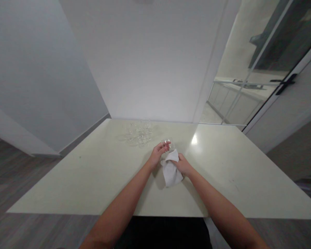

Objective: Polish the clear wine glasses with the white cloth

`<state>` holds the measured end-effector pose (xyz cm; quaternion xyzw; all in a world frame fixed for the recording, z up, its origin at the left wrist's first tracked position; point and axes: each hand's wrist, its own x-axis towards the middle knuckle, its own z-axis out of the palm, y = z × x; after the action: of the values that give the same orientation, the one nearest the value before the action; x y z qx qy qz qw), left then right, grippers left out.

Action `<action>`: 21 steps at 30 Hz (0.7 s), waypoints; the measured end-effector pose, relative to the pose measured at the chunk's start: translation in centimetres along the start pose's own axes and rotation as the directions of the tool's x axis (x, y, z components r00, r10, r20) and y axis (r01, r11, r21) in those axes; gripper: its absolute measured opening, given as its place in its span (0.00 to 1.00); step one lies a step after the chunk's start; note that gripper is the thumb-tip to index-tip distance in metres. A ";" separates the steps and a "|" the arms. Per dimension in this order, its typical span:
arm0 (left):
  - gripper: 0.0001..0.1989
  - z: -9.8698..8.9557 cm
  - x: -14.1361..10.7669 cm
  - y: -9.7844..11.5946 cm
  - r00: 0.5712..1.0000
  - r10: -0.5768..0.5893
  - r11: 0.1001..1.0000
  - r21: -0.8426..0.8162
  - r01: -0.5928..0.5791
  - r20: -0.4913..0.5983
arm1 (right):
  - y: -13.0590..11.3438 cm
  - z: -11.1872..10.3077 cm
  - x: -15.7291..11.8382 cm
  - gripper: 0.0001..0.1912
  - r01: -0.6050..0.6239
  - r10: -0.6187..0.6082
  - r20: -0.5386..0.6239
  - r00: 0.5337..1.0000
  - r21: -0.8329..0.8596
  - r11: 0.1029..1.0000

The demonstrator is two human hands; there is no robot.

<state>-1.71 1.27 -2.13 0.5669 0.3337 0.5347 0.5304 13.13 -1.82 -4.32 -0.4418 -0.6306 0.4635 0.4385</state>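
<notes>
Near the middle of the table, my left hand point(157, 155) is closed around a clear drinking glass point(171, 144), its fingers showing through the see-through wall. Just to the right, my right hand point(183, 165) grips a white cloth point(171, 173). The cloth's upper edge is bunched by the glass, and its lower part hangs down toward the tabletop. Whether the cloth touches the glass I cannot tell for sure. Part of the right hand's fingers is hidden by the cloth.
Several clear glasses point(140, 133) stand grouped on the pale table point(88, 173), left of my hands and toward the back edge. A white wall point(155, 69) rises behind the table. At the right is a glass-paned door with a black handle point(286, 83).
</notes>
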 end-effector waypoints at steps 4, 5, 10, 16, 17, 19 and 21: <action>0.24 0.4 0.0 -0.2 0.998 -0.023 0.996 -0.089 0.018 -0.056 | -0.2 -0.2 0.0 0.07 0.071 -0.070 0.080 0.994 -0.014 0.997; 0.24 0.4 0.0 -0.2 0.998 -0.032 0.992 -0.122 0.026 -0.052 | -0.1 -0.2 -0.2 0.07 0.013 -0.015 0.082 0.997 0.027 1.000; 0.30 -0.1 -0.4 -0.1 0.989 -0.060 0.963 -0.252 0.092 0.133 | 0.0 0.1 -0.8 0.10 -0.128 0.121 0.104 0.987 0.068 0.989; 0.24 0.4 0.1 0.1 0.999 -0.016 0.997 -0.075 0.012 -0.047 | -0.9 -1.1 -0.3 0.07 0.146 -0.181 -0.039 0.983 -0.439 0.887; 0.24 0.6 0.1 0.2 0.998 -0.011 0.998 -0.066 0.008 -0.060 | -1.0 -1.4 -0.3 0.08 0.127 -0.175 -0.050 0.983 -0.504 0.855; 0.25 0.7 0.1 0.2 0.997 -0.021 0.997 -0.075 0.015 -0.074 | -1.1 -1.8 -0.2 0.09 0.097 -0.156 -0.057 0.986 -0.561 0.822; 0.24 0.6 -0.1 0.4 0.997 -0.039 0.994 -0.105 0.032 -0.062 | -1.0 -2.0 -0.3 0.08 0.105 -0.123 -0.005 0.992 -0.492 0.865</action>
<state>-1.19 0.97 -1.67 0.5150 0.3322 0.5599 0.5576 14.95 -1.87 -2.97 -0.5087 -0.7445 0.2536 0.3503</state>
